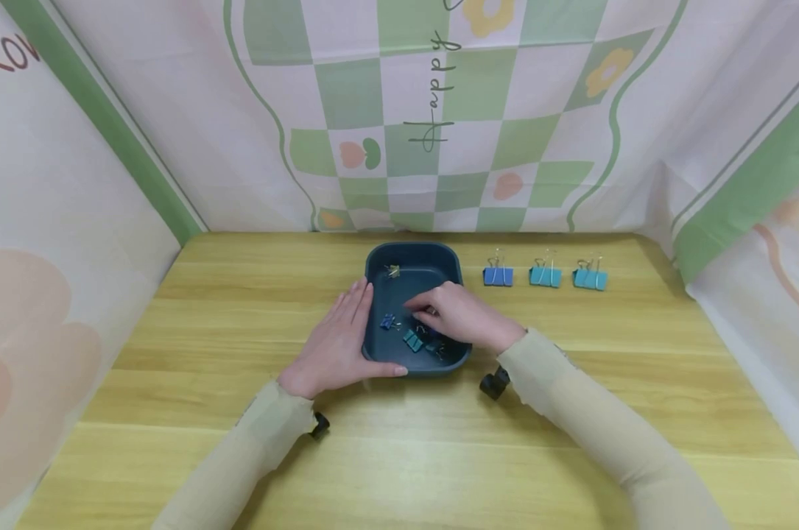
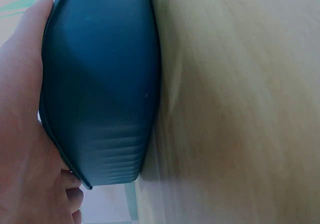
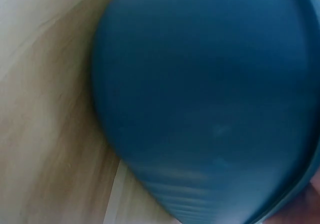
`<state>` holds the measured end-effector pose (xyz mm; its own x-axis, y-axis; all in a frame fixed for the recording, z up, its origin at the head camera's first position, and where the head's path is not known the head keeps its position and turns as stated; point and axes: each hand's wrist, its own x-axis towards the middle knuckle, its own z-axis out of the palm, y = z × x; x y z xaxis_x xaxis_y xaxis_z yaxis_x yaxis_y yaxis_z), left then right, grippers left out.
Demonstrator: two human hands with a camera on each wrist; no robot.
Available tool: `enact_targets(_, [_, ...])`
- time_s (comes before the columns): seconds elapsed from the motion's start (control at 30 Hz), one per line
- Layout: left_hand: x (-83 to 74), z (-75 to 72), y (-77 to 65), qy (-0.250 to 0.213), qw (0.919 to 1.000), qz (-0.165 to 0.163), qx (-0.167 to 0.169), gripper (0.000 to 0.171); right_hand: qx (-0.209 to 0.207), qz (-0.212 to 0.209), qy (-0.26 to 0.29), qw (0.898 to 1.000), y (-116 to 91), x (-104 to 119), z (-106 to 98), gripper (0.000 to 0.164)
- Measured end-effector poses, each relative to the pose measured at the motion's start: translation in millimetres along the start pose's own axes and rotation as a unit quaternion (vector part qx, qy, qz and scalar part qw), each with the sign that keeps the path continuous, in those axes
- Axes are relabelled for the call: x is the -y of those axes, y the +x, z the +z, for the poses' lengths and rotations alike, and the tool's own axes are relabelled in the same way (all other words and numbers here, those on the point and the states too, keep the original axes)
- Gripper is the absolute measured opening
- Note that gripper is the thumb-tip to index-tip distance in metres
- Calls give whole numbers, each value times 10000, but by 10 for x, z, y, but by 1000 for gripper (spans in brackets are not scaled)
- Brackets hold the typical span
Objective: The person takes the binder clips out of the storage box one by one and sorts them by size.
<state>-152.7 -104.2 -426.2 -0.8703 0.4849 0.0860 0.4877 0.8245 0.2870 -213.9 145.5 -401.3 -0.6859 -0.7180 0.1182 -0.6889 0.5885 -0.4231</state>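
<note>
A dark blue tray (image 1: 399, 254) with rounded corners sits on the table. Along its left rim lie the straight fingers of my left hand (image 1: 336, 342), the thumb stretched over the front edge; the left wrist view shows this hand against the tray's wall (image 2: 100, 74). My right hand (image 1: 462, 313) reaches in over the right rim with curled fingers, and a glint of metal shows by them; I cannot tell whether they hold it. Below these fingers are a teal binder clip (image 1: 413, 340) and darker clips, partly hidden. A small blue binder clip (image 1: 390, 322) and a gold one (image 1: 393, 271) lie farther left.
Right of the tray, a blue binder clip (image 1: 498, 277) and two teal ones, the nearer (image 1: 545, 277) and the farther (image 1: 590, 279), stand in a row with handles up. A patterned cloth (image 1: 412, 177) hangs behind the wooden table (image 1: 399, 464). Cloth also flanks both sides.
</note>
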Motion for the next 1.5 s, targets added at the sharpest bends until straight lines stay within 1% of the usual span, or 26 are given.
enact_targets(0.1, [-3, -4, -1, 9, 10000, 18, -10, 139, -23, 32, 57, 10000, -6, 0, -11, 24])
enact_targets(0.2, [-6, -9, -3, 8, 10000, 30, -12, 139, 104, 182, 62, 9998, -25, 26, -28, 33])
enact_targets(0.3, [-10, -15, -5, -32, 10000, 33, -15, 139, 295, 340, -184, 9988, -43, 75, -34, 43])
enact_targets(0.37, [-13, -15, -8, -58, 10000, 24, -28, 139, 379, 361, -455, 9976, -48, 113, -25, 45])
enact_targets(0.5, [-19, -16, -12, -80, 10000, 12, -41, 139, 433, 323, -1053, 9930, -43, 172, 26, 41])
enact_targets(0.63, [-23, -19, -9, -63, 10000, -13, 14, 139, 550, 332, -1231, 9903, -24, 198, 74, 33])
enact_targets(0.83, [-25, -16, -3, -67, 9999, -65, 70, 139, 692, 313, -962, 9925, 0, 197, 110, 22])
enact_targets(1.07, [-16, -12, -6, -79, 10000, -15, 22, 138, 663, 299, -849, 9937, 7, 192, 135, 24])
enact_targets(1.27, [-10, 5, -6, -37, 10000, 14, -16, 138, 211, 251, -359, 9988, -12, 162, 80, 23])
enact_targets(1.37, [-11, 4, -8, -43, 10000, -17, 17, 138, 29, 223, -134, 9997, -23, 141, 19, 24])
enact_targets(1.5, [-25, -10, -7, -83, 9999, -53, 57, 138, -229, 118, 26, 9997, -46, 98, -75, 24])
